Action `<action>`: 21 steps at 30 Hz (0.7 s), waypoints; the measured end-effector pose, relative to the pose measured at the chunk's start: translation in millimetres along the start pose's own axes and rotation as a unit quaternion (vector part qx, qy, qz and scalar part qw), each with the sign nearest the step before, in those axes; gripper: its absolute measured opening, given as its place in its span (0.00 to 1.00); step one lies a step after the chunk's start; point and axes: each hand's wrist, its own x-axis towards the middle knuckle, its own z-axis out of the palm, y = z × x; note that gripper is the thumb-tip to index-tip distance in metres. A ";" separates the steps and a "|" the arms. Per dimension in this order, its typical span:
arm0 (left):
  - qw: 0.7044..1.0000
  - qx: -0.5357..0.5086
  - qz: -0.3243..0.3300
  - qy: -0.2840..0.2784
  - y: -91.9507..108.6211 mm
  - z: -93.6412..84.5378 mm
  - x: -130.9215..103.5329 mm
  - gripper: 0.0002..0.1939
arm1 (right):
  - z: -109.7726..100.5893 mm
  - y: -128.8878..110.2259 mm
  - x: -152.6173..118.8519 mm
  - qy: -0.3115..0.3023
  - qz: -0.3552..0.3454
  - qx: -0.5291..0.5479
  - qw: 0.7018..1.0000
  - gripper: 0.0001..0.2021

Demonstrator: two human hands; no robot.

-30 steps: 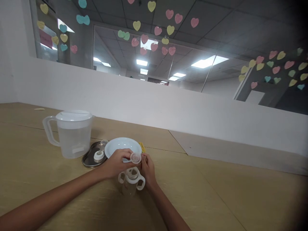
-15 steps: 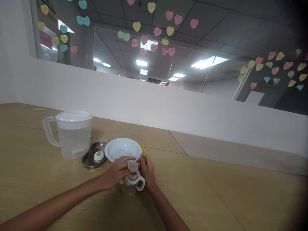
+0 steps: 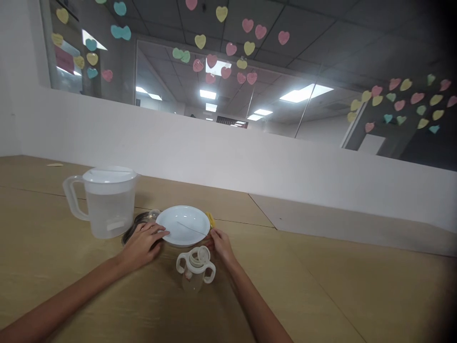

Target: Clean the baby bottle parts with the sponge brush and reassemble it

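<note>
My left hand reaches over the steel kidney tray, fingers stretched and apart, fingertips by the left rim of a white plate. It hides most of the tray. My right hand is closed in a pinch on a thin rod, which slants across the plate. Between my forearms a clear baby bottle with two white handles stands upright. A small translucent disc leans at its mouth.
A lidded, translucent pitcher stands left of the tray. Behind my left fingers is a clear dome. Something yellow lies by the plate's right edge. A white wall with windows above borders the table.
My left hand has let go of the disc at the bottle and moved left to the tray, covering the white ring that lay there. My right hand stays near the plate with the rod.
</note>
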 end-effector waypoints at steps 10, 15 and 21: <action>0.998 -0.046 0.034 0.028 -5.6 14.5 -9.6 0.16 | 2.5 -12.2 -20.0 -0.034 0.024 0.019 0.999 0.16; 0.998 -0.038 0.023 0.035 -1.0 -1.2 -20.3 0.18 | -1.9 -26.0 -29.0 -0.006 0.033 -0.024 0.999 0.15; 0.962 -0.257 -0.065 0.062 73.9 -50.9 -90.0 0.29 | -24.8 -100.4 -102.0 0.094 -0.131 0.006 0.987 0.17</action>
